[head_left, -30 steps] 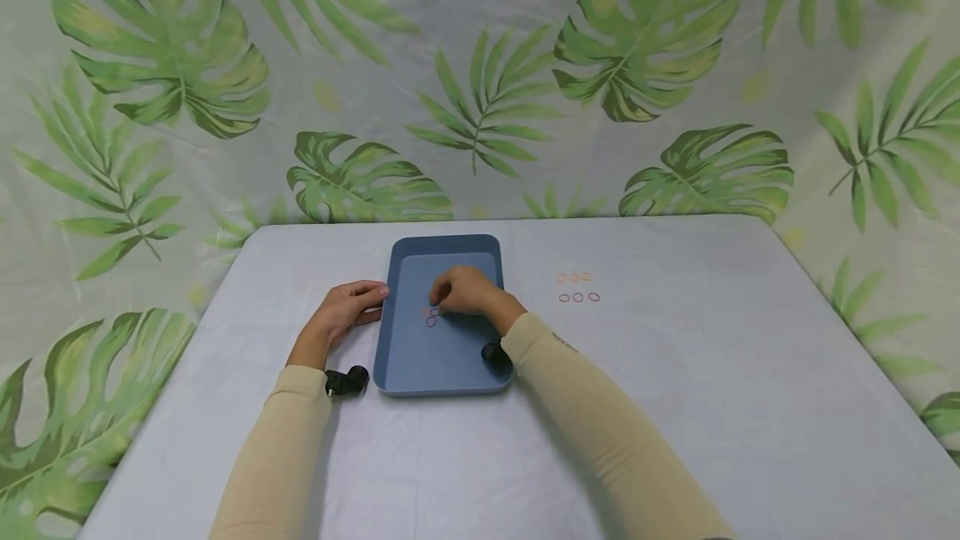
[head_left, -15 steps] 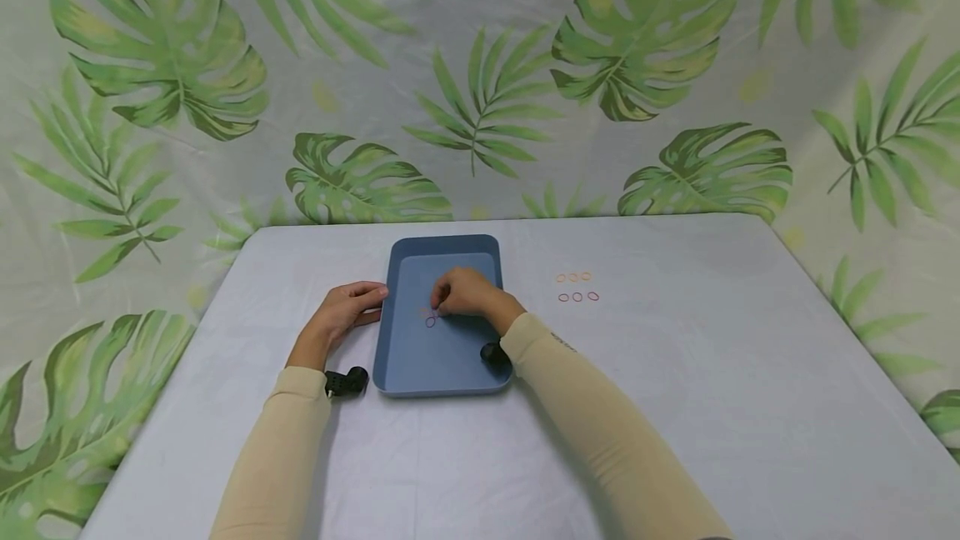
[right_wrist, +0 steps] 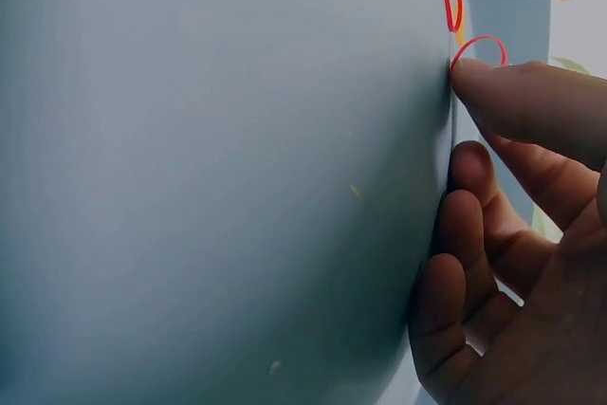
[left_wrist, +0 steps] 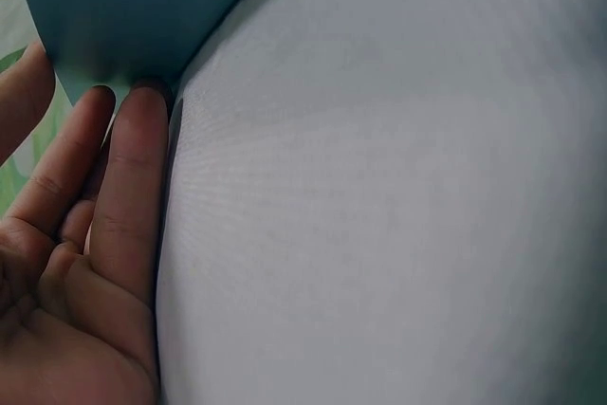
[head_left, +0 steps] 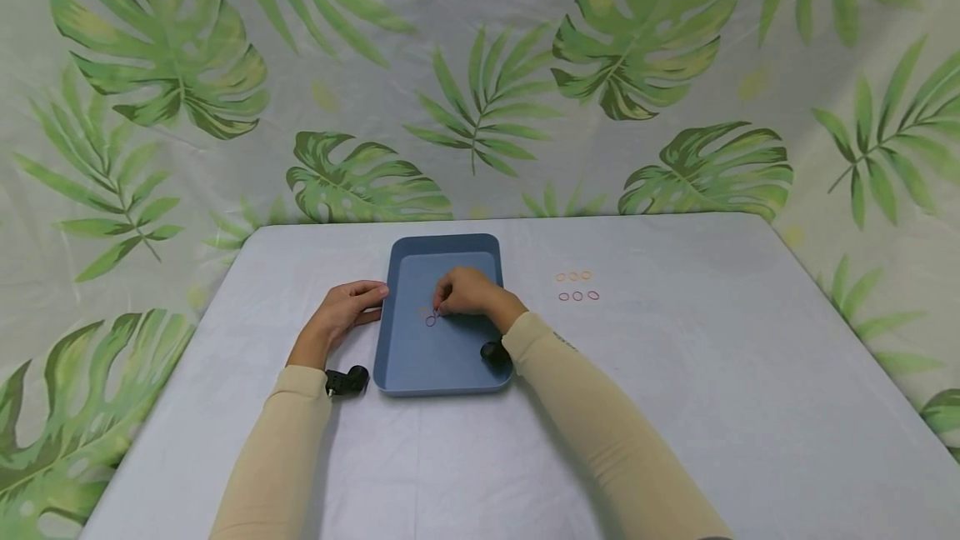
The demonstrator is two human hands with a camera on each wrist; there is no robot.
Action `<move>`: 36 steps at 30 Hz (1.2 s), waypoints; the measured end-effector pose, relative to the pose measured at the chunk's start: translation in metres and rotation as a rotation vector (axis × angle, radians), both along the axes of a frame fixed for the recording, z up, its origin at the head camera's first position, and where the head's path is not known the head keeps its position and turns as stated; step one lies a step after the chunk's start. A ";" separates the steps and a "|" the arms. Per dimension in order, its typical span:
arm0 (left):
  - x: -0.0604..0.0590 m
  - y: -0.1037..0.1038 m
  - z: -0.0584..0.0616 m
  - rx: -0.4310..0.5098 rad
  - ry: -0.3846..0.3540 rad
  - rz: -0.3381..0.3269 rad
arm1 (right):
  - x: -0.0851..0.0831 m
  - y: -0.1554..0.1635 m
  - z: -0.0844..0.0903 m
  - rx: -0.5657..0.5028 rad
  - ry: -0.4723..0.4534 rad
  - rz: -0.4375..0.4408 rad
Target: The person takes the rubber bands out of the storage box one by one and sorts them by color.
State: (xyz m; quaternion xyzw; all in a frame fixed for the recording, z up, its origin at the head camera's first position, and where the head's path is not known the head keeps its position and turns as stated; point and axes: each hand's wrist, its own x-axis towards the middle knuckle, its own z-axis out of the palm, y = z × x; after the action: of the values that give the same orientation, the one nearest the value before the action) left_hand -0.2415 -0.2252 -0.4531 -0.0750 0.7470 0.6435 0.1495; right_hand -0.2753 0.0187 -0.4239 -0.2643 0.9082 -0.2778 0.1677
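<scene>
A blue tray lies on the white table. My right hand reaches into it; in the right wrist view its index fingertip presses the edge of a small red rubber band on the tray floor, while the other fingers curl under. A second red band lies just beyond, and in the head view the bands show beside the fingertips. My left hand rests flat on the table with its straight fingers against the tray's left wall.
Two short rows of small orange and red rubber bands lie on the table right of the tray. The table is covered in a white cloth, with a leaf-patterned curtain behind. A black camera sits at each wrist.
My right hand has drawn back slightly to the right, uncovering a red band on the tray floor. The left hand and the tray have stayed in place.
</scene>
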 end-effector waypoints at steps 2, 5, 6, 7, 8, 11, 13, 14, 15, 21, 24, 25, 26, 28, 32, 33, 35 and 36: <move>0.000 0.000 0.000 0.002 -0.001 0.004 | 0.000 0.000 0.000 -0.005 -0.004 0.000; 0.000 -0.001 0.000 0.001 0.002 0.004 | 0.000 0.001 0.001 -0.012 -0.014 0.003; 0.000 -0.001 0.000 0.001 0.003 0.003 | 0.000 0.001 0.002 -0.014 -0.018 0.005; 0.000 -0.001 -0.001 0.000 0.003 0.004 | 0.000 0.001 0.003 -0.017 -0.021 0.008; 0.000 -0.001 -0.001 0.000 0.003 0.005 | 0.001 0.001 0.005 -0.020 -0.027 0.012; 0.000 -0.001 -0.001 0.002 0.002 0.004 | 0.002 0.002 0.012 -0.031 -0.032 0.034; 0.000 0.000 0.000 0.003 0.000 0.006 | 0.003 0.003 0.018 -0.029 -0.015 0.057; 0.000 0.000 0.001 0.001 0.000 0.005 | 0.005 0.004 0.022 -0.029 0.001 0.074; -0.001 0.000 0.001 -0.002 -0.001 0.003 | 0.006 0.004 0.026 -0.032 0.015 0.087; -0.001 0.000 0.001 -0.002 -0.005 0.002 | 0.017 0.013 0.049 -0.107 0.048 0.118; -0.001 0.000 0.002 -0.003 -0.005 0.001 | 0.021 0.024 0.058 -0.142 0.070 0.120; -0.001 0.000 0.002 -0.006 -0.005 -0.001 | 0.022 0.028 0.060 -0.153 0.083 0.124; -0.002 0.000 0.002 -0.008 -0.006 -0.001 | 0.024 0.032 0.062 -0.164 0.100 0.128; -0.002 0.000 0.002 -0.012 -0.005 -0.003 | 0.027 0.042 0.065 -0.187 0.129 0.133; -0.001 0.000 0.002 -0.013 -0.004 -0.005 | 0.033 0.066 0.068 -0.222 0.206 0.142; -0.001 0.000 0.002 -0.012 -0.005 -0.004 | 0.034 0.072 0.067 -0.228 0.222 0.142; 0.000 0.000 0.001 -0.011 -0.007 -0.002 | 0.037 0.085 0.067 -0.243 0.255 0.140; 0.000 0.001 0.002 -0.010 -0.009 0.000 | 0.039 0.092 0.066 -0.250 0.267 0.136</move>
State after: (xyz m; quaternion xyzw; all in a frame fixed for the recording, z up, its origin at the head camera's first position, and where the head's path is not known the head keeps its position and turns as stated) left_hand -0.2414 -0.2244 -0.4516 -0.0784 0.7495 0.6395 0.1524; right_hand -0.2367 0.1110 -0.3580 -0.3783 0.8609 -0.3390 0.0298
